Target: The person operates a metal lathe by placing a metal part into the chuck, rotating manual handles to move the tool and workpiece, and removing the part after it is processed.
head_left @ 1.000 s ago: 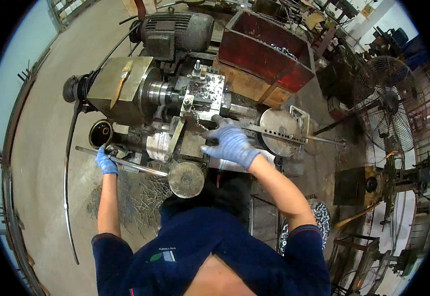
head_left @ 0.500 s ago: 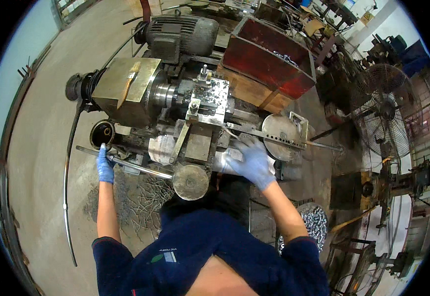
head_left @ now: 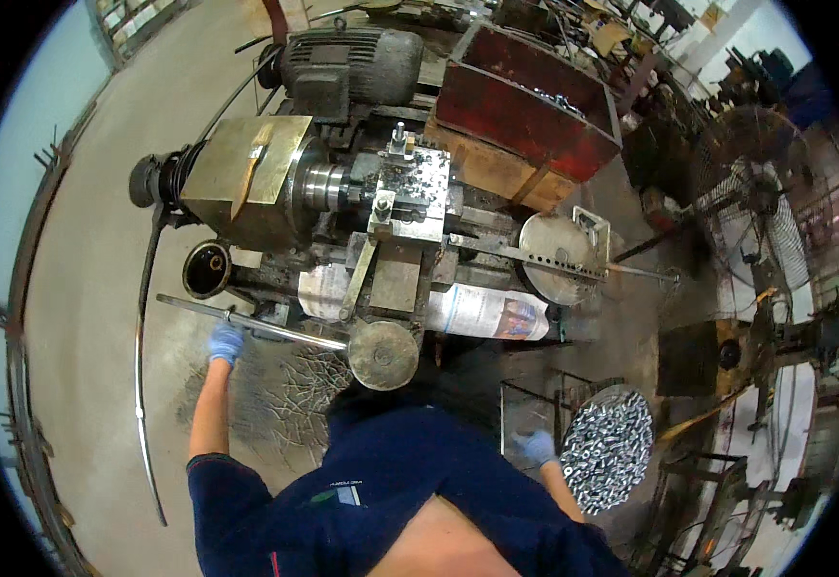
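Observation:
My left hand (head_left: pixel 226 344), in a blue glove, is just below a long metal rod (head_left: pixel 264 325) left of the machine. Its fingers look curled, and a small dark piece shows at their tips by the rod; I cannot make out what it is. The rod runs to a round metal disc (head_left: pixel 383 356) in front of me. My right hand (head_left: pixel 537 448), also gloved in blue, is low on the right beside a round tray heaped with small shiny metal parts (head_left: pixel 608 450). Its fingers are blurred. Ahead, the machine's spindle (head_left: pixel 326 187) faces a metal-chip-strewn slide block (head_left: pixel 418 197).
A brush (head_left: pixel 249 176) lies on the machine's housing (head_left: pixel 210 183). An open round pot (head_left: pixel 207 269) stands at its left. Behind are a motor (head_left: pixel 352 69) and a red box (head_left: pixel 521 120). A perforated bar (head_left: pixel 525 256) extends right; a large fan (head_left: pixel 751 197) stands beyond.
My right hand has moved from the perforated bar down and right to the parts tray, uncovering a printed sheet. My left hand has dropped slightly and moved right, away from the pot.

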Motion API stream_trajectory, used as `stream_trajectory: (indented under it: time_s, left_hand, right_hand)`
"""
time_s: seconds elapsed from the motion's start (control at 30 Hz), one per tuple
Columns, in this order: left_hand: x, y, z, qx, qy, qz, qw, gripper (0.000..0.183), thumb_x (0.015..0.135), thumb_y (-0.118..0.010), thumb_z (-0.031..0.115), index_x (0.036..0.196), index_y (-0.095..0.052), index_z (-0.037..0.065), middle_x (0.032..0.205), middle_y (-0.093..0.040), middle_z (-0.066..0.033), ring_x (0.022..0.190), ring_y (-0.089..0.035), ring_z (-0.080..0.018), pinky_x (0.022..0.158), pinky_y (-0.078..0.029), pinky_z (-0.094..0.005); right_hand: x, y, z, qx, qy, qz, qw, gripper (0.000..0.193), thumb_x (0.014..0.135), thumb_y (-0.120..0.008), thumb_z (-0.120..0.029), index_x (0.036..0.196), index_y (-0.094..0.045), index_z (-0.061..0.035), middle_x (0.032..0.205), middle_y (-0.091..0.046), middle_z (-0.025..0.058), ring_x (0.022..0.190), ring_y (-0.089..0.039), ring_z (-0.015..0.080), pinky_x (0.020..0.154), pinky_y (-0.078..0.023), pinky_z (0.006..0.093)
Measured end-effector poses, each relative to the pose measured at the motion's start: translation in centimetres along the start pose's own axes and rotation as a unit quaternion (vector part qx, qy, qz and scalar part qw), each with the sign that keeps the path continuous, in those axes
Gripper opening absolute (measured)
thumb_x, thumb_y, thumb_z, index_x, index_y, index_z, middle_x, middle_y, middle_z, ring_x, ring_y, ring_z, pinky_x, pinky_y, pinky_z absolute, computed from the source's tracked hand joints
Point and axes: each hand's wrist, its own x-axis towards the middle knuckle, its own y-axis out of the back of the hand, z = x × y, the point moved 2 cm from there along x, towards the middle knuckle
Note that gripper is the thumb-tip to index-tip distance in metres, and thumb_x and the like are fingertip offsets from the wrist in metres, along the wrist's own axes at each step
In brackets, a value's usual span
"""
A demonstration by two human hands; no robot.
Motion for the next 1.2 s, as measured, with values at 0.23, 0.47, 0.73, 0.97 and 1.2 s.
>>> stream_trajectory:
  time_s: [0.23,0.47,0.73,0.97,1.2]
  left_hand:
    - [-0.4,-2.1,8.1,0.156,-0.087,0.016,0.984,0.053,0.084,-0.044,0.058,0.093,-0.065,0.01,0.091,-0.066,-0.0188,0.085,-0.061,-0.0404,0.074,-0.048,-0.0461]
    - [-1.8,-4.3,7.6,-0.007,-0.027,0.026,0.999,0.048,0.084,-0.048,0.056,0.101,-0.065,0.014,0.095,-0.067,-0.0148,0.084,-0.063,-0.0368,0.07,-0.049,-0.0459]
    - [-0.7,-2.5,5.5,0.03,-0.031,-0.071,0.997,0.046,0.078,-0.061,0.045,0.111,-0.063,0.013,0.107,-0.065,-0.0141,0.103,-0.059,-0.0319,0.086,-0.047,-0.0404]
    - [-2.5,5.5,-2.3,-0.208,-0.014,-0.056,0.977,0.037,0.089,-0.057,0.026,0.118,-0.057,0.003,0.1,-0.065,-0.0124,0.086,-0.062,-0.0183,0.072,-0.05,-0.0301]
    - [-9.7,24.4,-8.5,-0.195,0.042,0.311,0.929,0.04,0.091,-0.054,0.038,0.112,-0.061,0.005,0.084,-0.067,-0.014,0.066,-0.061,-0.0237,0.066,-0.049,-0.037]
  right_hand:
    - [0.0,6.5,-5.1,0.132,0.029,0.15,0.979,0.052,0.071,-0.069,-0.051,0.097,-0.069,-0.0056,0.097,-0.067,0.0161,0.092,-0.064,0.0309,0.083,-0.049,0.0358]
    - [-2.4,9.2,-8.7,0.146,0.066,0.141,0.977,0.048,0.071,-0.071,-0.045,0.096,-0.069,-0.0041,0.095,-0.068,0.0162,0.089,-0.065,0.0308,0.081,-0.05,0.0352]
    - [-4.5,24.1,-17.1,0.155,0.239,0.278,0.918,0.036,0.075,-0.069,-0.04,0.092,-0.07,-0.0081,0.085,-0.068,0.0141,0.08,-0.066,0.029,0.075,-0.052,0.0352]
    - [-6.6,34.1,-38.8,0.043,0.514,0.343,0.785,0.042,0.077,-0.062,-0.048,0.087,-0.07,-0.0078,0.08,-0.066,0.0129,0.079,-0.063,0.031,0.073,-0.049,0.0403]
    - [-3.8,32.1,-54.8,-0.274,0.462,0.248,0.806,0.051,0.073,-0.06,-0.055,0.093,-0.07,-0.009,0.093,-0.067,0.015,0.09,-0.062,0.0301,0.084,-0.046,0.0401]
